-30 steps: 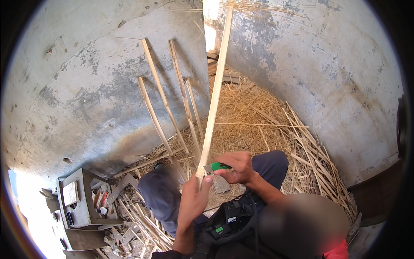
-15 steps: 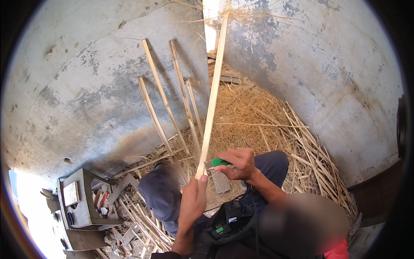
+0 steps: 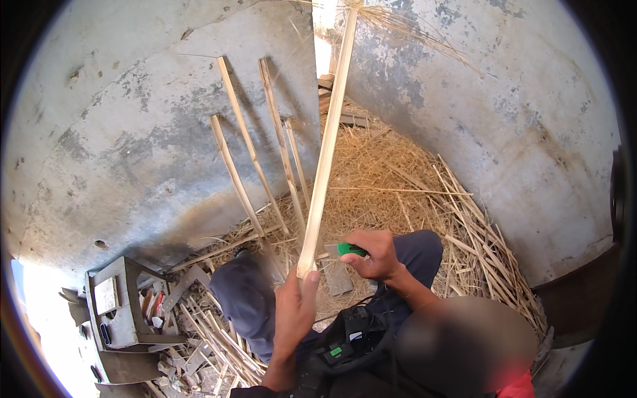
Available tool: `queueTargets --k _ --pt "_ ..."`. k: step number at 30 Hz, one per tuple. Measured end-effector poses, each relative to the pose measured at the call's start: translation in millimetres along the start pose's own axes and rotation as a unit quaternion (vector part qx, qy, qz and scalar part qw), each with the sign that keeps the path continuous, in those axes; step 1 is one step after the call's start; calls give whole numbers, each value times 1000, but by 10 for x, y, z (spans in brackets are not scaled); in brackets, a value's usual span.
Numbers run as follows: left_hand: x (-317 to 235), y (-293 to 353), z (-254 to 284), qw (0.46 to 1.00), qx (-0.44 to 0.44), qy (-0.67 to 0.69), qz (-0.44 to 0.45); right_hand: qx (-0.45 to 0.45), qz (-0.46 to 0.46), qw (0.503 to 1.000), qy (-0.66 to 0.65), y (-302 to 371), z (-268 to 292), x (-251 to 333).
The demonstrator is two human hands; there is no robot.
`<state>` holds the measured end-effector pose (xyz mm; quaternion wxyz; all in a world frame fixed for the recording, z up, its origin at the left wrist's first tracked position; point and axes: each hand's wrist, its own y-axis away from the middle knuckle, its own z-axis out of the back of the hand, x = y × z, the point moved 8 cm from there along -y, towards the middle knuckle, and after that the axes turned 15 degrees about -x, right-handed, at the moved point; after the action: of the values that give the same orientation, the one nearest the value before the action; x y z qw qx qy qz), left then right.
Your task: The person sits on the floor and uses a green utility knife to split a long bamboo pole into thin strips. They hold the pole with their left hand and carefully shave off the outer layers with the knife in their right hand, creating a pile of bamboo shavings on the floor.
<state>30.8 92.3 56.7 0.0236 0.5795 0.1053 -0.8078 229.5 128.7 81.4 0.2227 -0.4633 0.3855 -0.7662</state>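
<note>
A long pale strip of split wood or bamboo (image 3: 330, 132) rises from my left hand (image 3: 295, 306), whose fingers are wrapped round its lower end. Thin curled fibres (image 3: 398, 28) hang about the strip's far end. My right hand (image 3: 379, 255) is closed round the green handle of a knife (image 3: 352, 249). The short blade points left, toward the strip, with a small gap between them. Both hands are between my knees, over the shavings.
Several strips (image 3: 233, 176) lean against the worn left wall (image 3: 152, 132). Fine shavings (image 3: 378, 172) cover the floor ahead, and long sticks (image 3: 484, 245) are heaped along the right. An overturned stool-like box (image 3: 123, 298) with odds and ends inside stands at the left, beside wood scraps (image 3: 199, 365).
My right hand and the knife have moved slightly right, and the blade has come away from the strip. The fibres at the far end have shifted; my left hand keeps its grip.
</note>
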Motion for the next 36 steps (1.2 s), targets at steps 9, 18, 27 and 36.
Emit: queueTargets --k 9,18,27,36 --pt "-86 64 -47 999 23 -44 -3 20 46 999 -3 -33 -143 200" --pt "-60 77 -43 999 36 -7 12 -9 119 991 63 -51 -113 216" --pt "20 76 -55 997 55 -16 43 -18 129 987 94 -53 -108 203" --pt "109 40 -48 998 55 -22 33 -27 131 982 132 -75 -107 157"
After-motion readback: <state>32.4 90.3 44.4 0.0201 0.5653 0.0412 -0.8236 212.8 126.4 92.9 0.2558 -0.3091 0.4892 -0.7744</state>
